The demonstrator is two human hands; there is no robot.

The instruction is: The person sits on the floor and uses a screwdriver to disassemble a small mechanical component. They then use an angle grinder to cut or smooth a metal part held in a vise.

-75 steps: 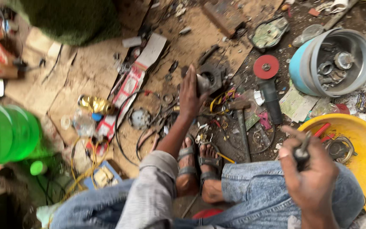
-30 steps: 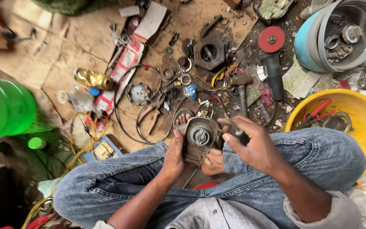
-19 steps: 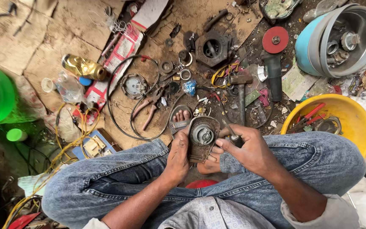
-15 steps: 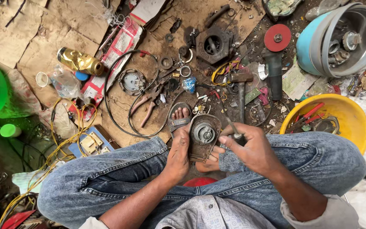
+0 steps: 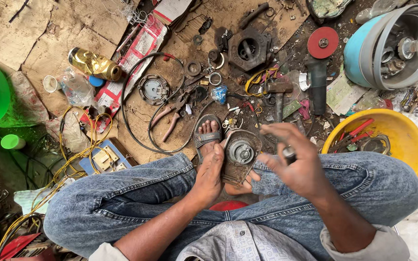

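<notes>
Metal housing [image 5: 240,154] with a round bearing sits at the frame centre, against the sandalled foot [image 5: 208,133]. It looks heavy, stiff and greasy. Left hand [image 5: 209,176] clasps its left edge; right hand [image 5: 296,162], fingers half curled, pinches a small tool [image 5: 289,153].

Just beyond the hands, pliers [image 5: 170,116], hammer [image 5: 279,94] and angle grinder [image 5: 318,79] crowd the floor [image 5: 30,43]; bare cardboard lies far left.

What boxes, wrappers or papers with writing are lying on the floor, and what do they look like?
Red and white printed wrapper: long flat strip, upper middle, on cardboard.
Gold can: crumpled, lying left of the wrapper.
Pale green printed paper: flat sheet, right, below the blue tub.
White card: top edge, cut off.
</notes>
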